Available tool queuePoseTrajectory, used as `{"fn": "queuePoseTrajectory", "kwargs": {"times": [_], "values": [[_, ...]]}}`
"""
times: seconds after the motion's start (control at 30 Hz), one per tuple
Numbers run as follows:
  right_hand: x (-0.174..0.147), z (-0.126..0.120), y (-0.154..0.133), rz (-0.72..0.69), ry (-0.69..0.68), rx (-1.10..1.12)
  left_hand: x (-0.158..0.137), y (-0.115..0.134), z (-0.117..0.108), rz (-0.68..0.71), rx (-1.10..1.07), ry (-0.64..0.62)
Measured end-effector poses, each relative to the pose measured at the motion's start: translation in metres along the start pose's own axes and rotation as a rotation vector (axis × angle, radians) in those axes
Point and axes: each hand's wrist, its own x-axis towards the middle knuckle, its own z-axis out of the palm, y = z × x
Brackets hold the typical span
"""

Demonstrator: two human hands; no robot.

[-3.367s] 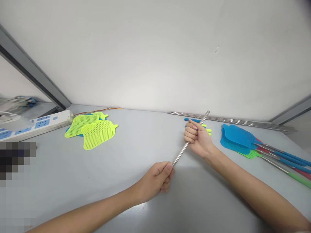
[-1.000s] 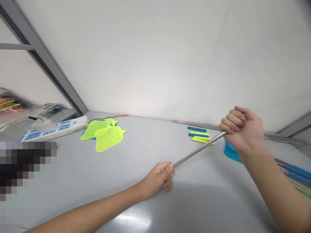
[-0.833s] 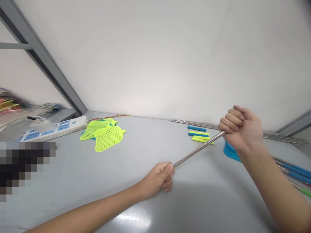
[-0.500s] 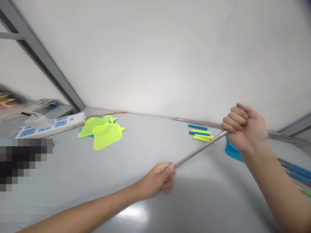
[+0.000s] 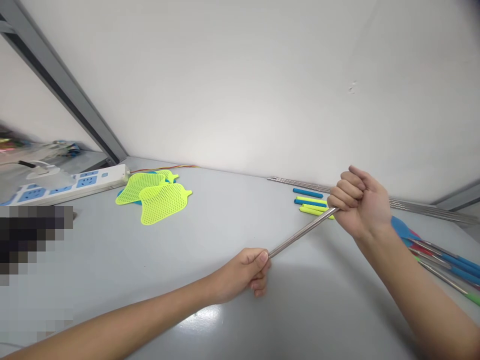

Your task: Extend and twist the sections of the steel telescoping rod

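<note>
A shiny metal telescopic rod slants up to the right between my two hands, above the grey table. My left hand pinches its lower, thinner end between thumb and fingers. Around the upper end, my right hand is closed in a fist. Behind the rod, several blue and yellow-green grip sleeves lie side by side. Yellow-green perforated fly swatter heads overlap at the left, with a blue one partly hidden under them.
Thin metal rods lie along the wall behind my right hand. Swatters with blue and green handles rest at the right. A white power strip with plugs stands at the left, near a grey metal frame.
My right hand has come closer to my left, and less of the rod shows between them. The view has shifted slightly, uncovering more of the swatters at the right.
</note>
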Motion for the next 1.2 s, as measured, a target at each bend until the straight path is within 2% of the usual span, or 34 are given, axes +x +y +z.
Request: {"fn": "queuePoseTrajectory", "kwargs": {"times": [0.6, 0.8, 1.2], "values": [[0.001, -0.002, 0.028, 0.078, 0.033, 0.033, -0.001, 0.0, -0.001, -0.013, 0.016, 0.029], [-0.001, -0.003, 0.038, 0.089, 0.013, 0.032, -0.001, 0.0, -0.001, 0.006, -0.015, 0.002], [-0.004, 0.001, 0.05, 0.115, 0.069, 0.094, -0.001, -0.001, -0.001, 0.015, -0.047, -0.011]]}}
